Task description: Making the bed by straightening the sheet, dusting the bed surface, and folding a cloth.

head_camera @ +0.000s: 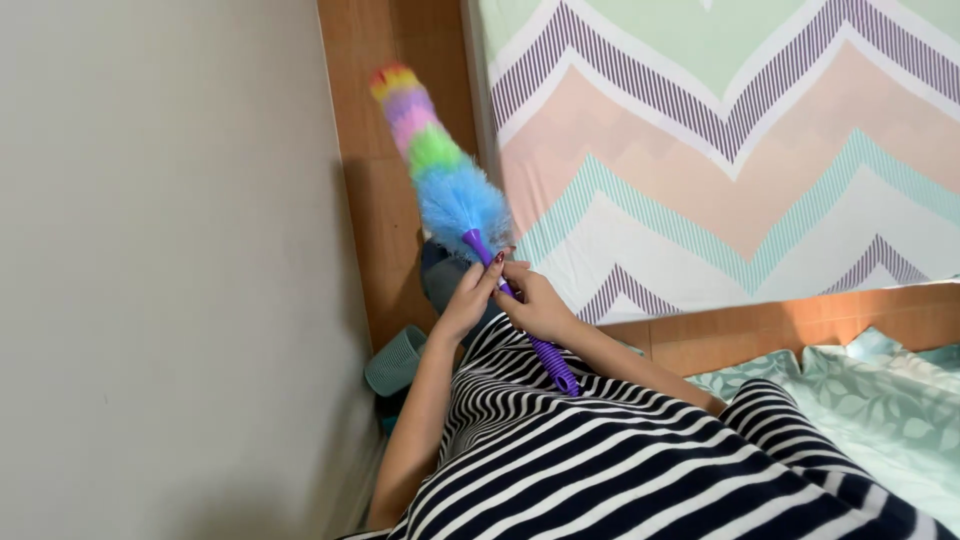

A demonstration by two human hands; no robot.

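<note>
far left: plain grey wall [150, 270], then a wood panel [375, 200] running up beside it. low against the panel, a teal ribbed basket [396, 362] on its side, partly hidden behind the arm. next, the duster [450, 195], rainbow head pointing up along the panel, fluffy and spread, purple handle slanting down to the striped shirt [600, 460]. left hand [468, 300] closed round the handle just below the blue fluff, fingers curled on it. right hand [535, 305] touching the left, pinching the same stretch of handle between thumb and fingertips. both grips snug on the duster, none loose. judged from this: duster raised and steadied, head near the panel but not clearly touching; dusting seemingly barely begun. further right: zigzag bedsheet [750, 150], wood bed frame [800, 320], leafy green pillow [880, 400].
</note>
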